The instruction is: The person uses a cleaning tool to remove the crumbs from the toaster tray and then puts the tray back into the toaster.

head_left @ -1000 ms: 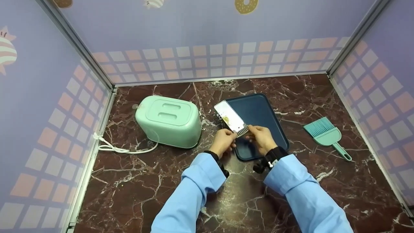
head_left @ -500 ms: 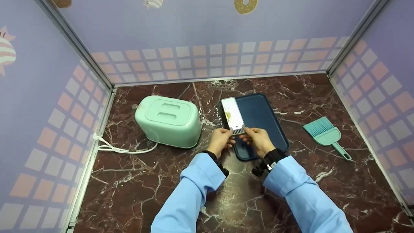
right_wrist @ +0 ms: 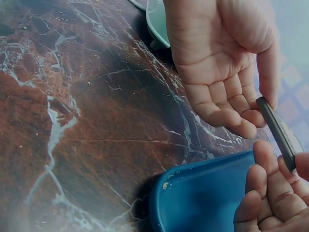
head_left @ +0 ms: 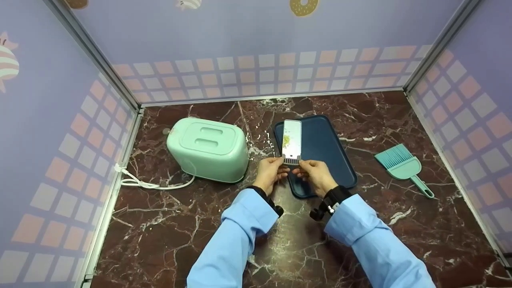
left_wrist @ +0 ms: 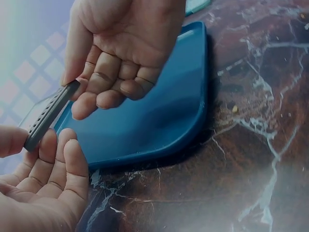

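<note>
Both hands hold a slim shiny crumb tray (head_left: 292, 138) by its dark slotted end, its long part pointing away from me over the blue tray (head_left: 322, 140). Yellowish crumbs (head_left: 286, 141) lie on its left half. The left hand (head_left: 269, 174) pinches the left corner between thumb and fingers. At the right corner the right hand (head_left: 319, 175) does the same. In the left wrist view the slotted edge (left_wrist: 50, 116) shows edge-on between the two hands, its ends under the thumbs. The right wrist view shows that edge (right_wrist: 276, 133) above the blue tray's corner.
A mint-green toaster (head_left: 210, 152) with its lid on stands to the left, its white cord (head_left: 158, 187) running to the side wall. A teal hand brush (head_left: 405, 166) lies at the right. Small crumbs dot the marble table (head_left: 176, 240). Walls enclose three sides.
The crumb tray has swung from slanting up-left to nearly straight ahead, its far end moving right over the blue tray. Both hands kept their pinch and turned with it.
</note>
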Motion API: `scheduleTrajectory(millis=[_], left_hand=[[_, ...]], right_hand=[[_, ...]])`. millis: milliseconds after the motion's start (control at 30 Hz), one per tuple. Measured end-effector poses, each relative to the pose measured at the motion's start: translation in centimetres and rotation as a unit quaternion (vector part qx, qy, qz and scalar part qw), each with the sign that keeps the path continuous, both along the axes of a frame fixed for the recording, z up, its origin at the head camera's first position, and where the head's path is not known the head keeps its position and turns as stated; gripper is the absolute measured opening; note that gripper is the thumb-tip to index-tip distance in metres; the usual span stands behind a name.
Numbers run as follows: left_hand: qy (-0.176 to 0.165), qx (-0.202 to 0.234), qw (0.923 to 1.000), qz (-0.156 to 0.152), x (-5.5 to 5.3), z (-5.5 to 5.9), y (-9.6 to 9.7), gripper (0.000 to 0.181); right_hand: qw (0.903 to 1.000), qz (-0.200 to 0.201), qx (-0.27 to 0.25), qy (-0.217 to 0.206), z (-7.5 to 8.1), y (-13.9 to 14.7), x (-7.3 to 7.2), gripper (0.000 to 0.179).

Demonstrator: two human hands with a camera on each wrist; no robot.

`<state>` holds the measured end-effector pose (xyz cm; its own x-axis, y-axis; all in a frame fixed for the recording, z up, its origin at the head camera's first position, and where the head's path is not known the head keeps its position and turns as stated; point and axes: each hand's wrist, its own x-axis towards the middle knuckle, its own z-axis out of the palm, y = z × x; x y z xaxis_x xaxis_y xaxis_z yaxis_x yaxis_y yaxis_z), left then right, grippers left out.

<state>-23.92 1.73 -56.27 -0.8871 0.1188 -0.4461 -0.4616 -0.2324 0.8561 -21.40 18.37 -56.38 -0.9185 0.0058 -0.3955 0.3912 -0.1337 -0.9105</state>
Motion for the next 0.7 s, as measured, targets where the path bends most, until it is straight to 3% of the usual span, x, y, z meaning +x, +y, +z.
scheduleTrajectory(millis=[267, 700], left_hand=[[-0.007, 0.062, 0.9976, 0.031, -0.2, 0.0, -0.2, 0.029], [-0.002, 0.098, 0.9932, 0.063, -0.3, -0.3, -0.1, 0.030]], right_hand=[[0.9999, 0.015, -0.006, -0.002, -0.1, -0.6, 0.2, 0.026], [0.9993, 0.023, -0.028, 0.012, 0.2, -1.5, 0.5, 0.020]])
